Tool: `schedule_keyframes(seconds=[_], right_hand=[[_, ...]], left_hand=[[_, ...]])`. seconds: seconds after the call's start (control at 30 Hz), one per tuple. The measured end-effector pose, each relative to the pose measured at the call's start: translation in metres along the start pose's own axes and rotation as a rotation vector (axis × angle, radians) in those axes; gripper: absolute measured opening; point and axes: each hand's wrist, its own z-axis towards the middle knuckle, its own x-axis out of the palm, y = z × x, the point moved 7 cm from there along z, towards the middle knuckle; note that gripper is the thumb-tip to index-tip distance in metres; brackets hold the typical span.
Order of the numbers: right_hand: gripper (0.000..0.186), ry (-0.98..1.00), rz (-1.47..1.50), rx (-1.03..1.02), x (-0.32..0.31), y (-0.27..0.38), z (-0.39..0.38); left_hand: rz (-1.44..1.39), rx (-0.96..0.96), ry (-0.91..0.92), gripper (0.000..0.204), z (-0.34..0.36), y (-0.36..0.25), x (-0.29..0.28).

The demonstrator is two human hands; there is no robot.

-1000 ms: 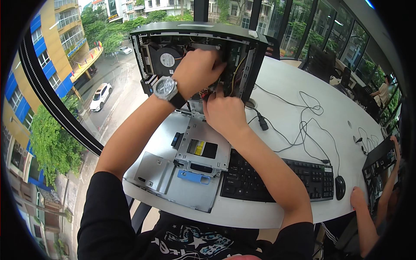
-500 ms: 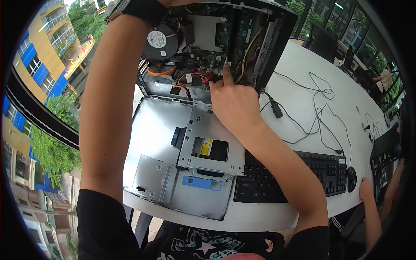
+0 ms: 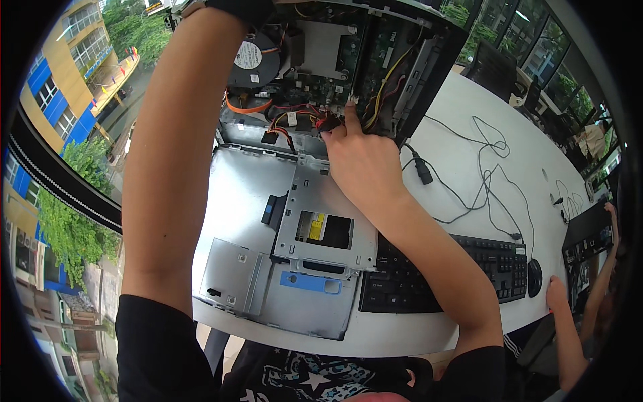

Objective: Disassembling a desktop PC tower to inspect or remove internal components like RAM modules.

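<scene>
An open black computer case [image 3: 442,60] stands on the table, showing a round fan [image 3: 261,63], circuit board and coloured cables [image 3: 248,106]. My right hand [image 3: 365,164] reaches into its lower middle: the index finger extends onto the board, while the other fingers curl beside red and black connectors [image 3: 326,124], hiding whatever they hold. My left forearm rises along the left to the top edge; that hand is beyond the picture. Below the case lie a silver panel [image 3: 248,181] and a metal drive cage [image 3: 328,248] with a blue piece [image 3: 301,281].
A black keyboard [image 3: 495,268], mouse [image 3: 534,278], loose cables [image 3: 482,167] and power plug [image 3: 423,171] occupy the white table [image 3: 542,147]. At right, another person's hands [image 3: 556,295] are near another open computer [image 3: 583,234]. A chair [image 3: 492,70] stands at the back.
My left hand was inside the case a second ago and has moved up out of view. The view shifted, enlarging the case. My right index finger stays on the board.
</scene>
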Motion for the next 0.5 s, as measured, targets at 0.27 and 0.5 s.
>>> schedule_keyframes(seconds=[0.27,0.5], right_hand=[[0.015,-0.672,0.230,-0.314,-0.118,-0.067,0.005],[0.033,-0.720,0.015,-0.258,-0.163,-0.064,0.074]], left_hand=[[0.044,-0.071,-0.019,0.034,0.012,0.008,0.016],[0.016,-0.122,-0.078,0.024,-0.015,0.025,-0.006]])
